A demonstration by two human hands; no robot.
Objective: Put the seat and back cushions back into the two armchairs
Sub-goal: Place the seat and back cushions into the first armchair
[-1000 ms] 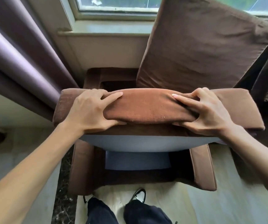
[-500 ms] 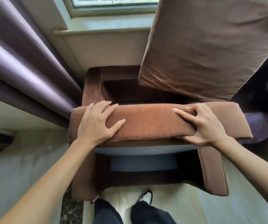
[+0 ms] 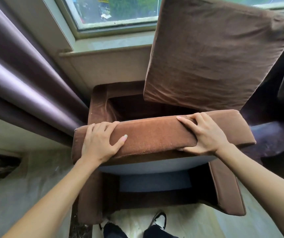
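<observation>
Shoes in black and white (image 3: pixel 158 219) stood on the pale floor (image 3: pixel 35 186) at the open front of the brown velvet armchair frame (image 3: pixel 227 189), whose grey seat base (image 3: pixel 155 184) lay bare below. Above it hung the thick rust-brown seat cushion (image 3: pixel 155 140), gripped along its near edge by both hands. The left hand (image 3: pixel 100 143) lay over the top with fingers (image 3: pixel 103 129) spread and thumb stretched across the front face; the right hand (image 3: pixel 204 136) clamped the edge, its fingers (image 3: pixel 189 120) curled over the top and the thumb tucked beneath. Compared with a second before, the cushion had dropped lower and edged further in between the armrests, so more of the dark well at the back of the frame showed beyond it. It probably needed only lowering and a push rearward to seat. Behind, a large flat brown back cushion (image 3: pixel 215 54) leaned up against the window sill (image 3: pixel 107 48), not yet fitted, beside the purple curtain (image 3: pixel 17 69).
</observation>
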